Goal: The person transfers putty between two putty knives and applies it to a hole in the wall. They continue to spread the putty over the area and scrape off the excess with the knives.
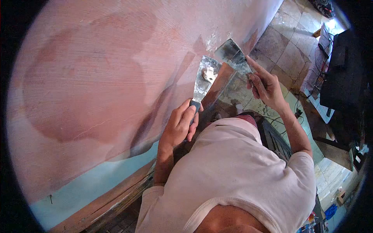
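My left hand (pixel 181 123) is wrapped round the dark handle of a putty knife (pixel 202 83), whose blade points up and carries a lump of white filler (pixel 210 74). Up and to the right, my right hand (pixel 264 83) grips a second, wider scraper (pixel 234 55) by its neck, index finger stretched along the blade's edge. Grey smears cover both blades. The two blades are close to each other in front of the pink wall (pixel 97 77); whether they touch is hard to tell. The handle of the right scraper is mostly hidden by my fingers.
A pale blue band (pixel 97 176) runs along the wall beside a wooden ledge (pixel 112 194). Pale patches of filler (pixel 211 42) mark the wall near the blades. On the right are floor tiles (pixel 285 29), cables, a black object (pixel 342 72) and a wooden board (pixel 334 153).
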`<state>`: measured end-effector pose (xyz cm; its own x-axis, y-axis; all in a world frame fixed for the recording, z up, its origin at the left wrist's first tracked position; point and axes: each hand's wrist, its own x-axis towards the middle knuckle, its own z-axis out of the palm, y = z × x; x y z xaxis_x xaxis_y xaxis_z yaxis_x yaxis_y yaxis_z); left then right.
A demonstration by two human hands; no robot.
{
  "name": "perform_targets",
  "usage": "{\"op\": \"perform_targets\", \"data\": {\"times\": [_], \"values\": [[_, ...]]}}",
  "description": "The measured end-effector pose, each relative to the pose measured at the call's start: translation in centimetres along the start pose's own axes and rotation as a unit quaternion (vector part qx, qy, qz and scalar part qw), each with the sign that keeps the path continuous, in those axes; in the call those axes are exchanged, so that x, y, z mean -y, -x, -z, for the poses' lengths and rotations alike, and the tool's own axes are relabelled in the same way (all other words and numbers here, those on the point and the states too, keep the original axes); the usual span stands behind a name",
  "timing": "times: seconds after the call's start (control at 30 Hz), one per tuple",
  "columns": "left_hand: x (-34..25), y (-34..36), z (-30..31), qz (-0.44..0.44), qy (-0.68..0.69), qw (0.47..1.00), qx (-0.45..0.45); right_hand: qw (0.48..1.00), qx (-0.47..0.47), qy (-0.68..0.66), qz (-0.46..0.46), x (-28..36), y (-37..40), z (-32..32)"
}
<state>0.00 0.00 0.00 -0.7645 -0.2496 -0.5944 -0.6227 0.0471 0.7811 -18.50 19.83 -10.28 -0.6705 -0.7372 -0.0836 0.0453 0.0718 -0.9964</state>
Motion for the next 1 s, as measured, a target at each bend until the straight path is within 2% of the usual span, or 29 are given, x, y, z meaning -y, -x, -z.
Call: {"op": "perform_targets", "data": {"times": [0.17, 0.2, 0.23, 0.27, 0.4, 0.47, 0.57, 0.63, 0.7, 0.73, 0.83, 0.9, 0.97, 1.0], "values": [[0.2, -0.7, 0.3, -0.006, 0.004, 1.000, 0.013, 1.000, 0.025, 0.016, -0.009, -0.5, -0.5, -0.9], [-1.7, -1.6, -1.1, 0.001, 0.016, 1.000, 0.022, 0.999, 0.028, 0.032, -0.001, 0.0, -0.5, 1.3], [-2.5, -1.0, -0.6, 0.028, 0.011, 0.999, 0.021, 0.999, 0.034, 0.021, 0.004, -0.8, -0.1, 0.2], [-2.3, -2.4, -1.0, 0.012, 0.025, 0.999, 0.025, 0.998, 0.035, 0.052, 0.031, -1.3, -0.8, 1.0], [0.1, -4.7, -1.4, -0.010, 0.021, 0.999, 0.037, 0.995, 0.053, 0.085, -0.020, -2.1, -1.0, 1.0], [-3.5, -4.3, -1.8, 0.039, -0.001, 0.999, 0.028, 0.994, 0.069, 0.042, -0.070, -0.9, -1.2, 1.6], [-5.3, -5.1, -2.4, 0.055, -0.004, 0.998, 0.008, 0.993, 0.112, 0.030, -0.026, -0.9, -1.6, 2.2], [-4.4, -5.3, -2.1, 0.053, 0.010, 0.998, 0.007, 0.992, 0.111, -0.019, 0.057, -2.6, -1.8, 1.3], [-4.0, -4.7, -1.8, 0.049, 0.018, 0.999, 0.004, 0.981, 0.169, -0.092, 0.039, -2.5, -1.5, 1.4], [-4.5, -4.3, -1.8, 0.054, 0.015, 0.998, -0.005, 0.962, 0.227, -0.148, -0.024, -1.3, -1.4, 2.3], [-4.5, -3.1, -1.6, 0.058, -0.018, 0.998, 0.007, 0.906, 0.287, -0.281, -0.135, 2.9, -1.3, 3.8], [-4.7, -2.0, -1.3, 0.063, -0.027, 0.997, 0.019, 0.872, 0.276, -0.368, -0.164, 7.1, -1.8, 5.6], [-4.7, -0.5, -1.0, -0.005, -0.016, 0.998, 0.055, 0.887, 0.186, -0.406, -0.118, 9.6, -2.3, 6.4], [-5.2, 0.8, -1.0, -0.019, -0.021, 0.998, 0.056, 0.896, 0.172, -0.405, -0.051, 11.1, -2.5, 6.8]]}}
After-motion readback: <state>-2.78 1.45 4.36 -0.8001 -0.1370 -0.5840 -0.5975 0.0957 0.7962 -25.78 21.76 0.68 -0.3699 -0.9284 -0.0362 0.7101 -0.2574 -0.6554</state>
